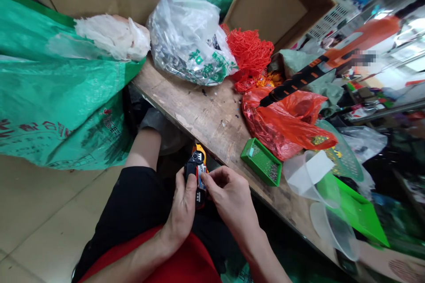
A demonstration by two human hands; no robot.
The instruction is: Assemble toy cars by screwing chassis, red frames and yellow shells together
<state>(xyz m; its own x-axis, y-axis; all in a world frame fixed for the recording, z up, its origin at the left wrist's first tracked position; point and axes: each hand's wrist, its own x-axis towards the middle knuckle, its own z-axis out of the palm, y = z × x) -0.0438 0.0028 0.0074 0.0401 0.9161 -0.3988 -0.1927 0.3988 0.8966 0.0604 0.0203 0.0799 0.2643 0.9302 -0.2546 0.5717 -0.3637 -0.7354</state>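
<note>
A small black and yellow plastic toy with a silver strip and round black parts is held over my lap, just off the table's edge. My left hand is closed around its left side, thumb along the black part. My right hand is closed at its right side, with the thumb pressed near the silver strip and the other fingers curled. Whether a small part sits between those right fingertips is hidden. On the table, right of my right hand, a green tray contains many small metal screws.
An orange and black electric screwdriver hangs tip down over a red plastic bag. A clear bag of parts and red netting lie on the wooden table. Clear cups stand right; green sacks fill the left.
</note>
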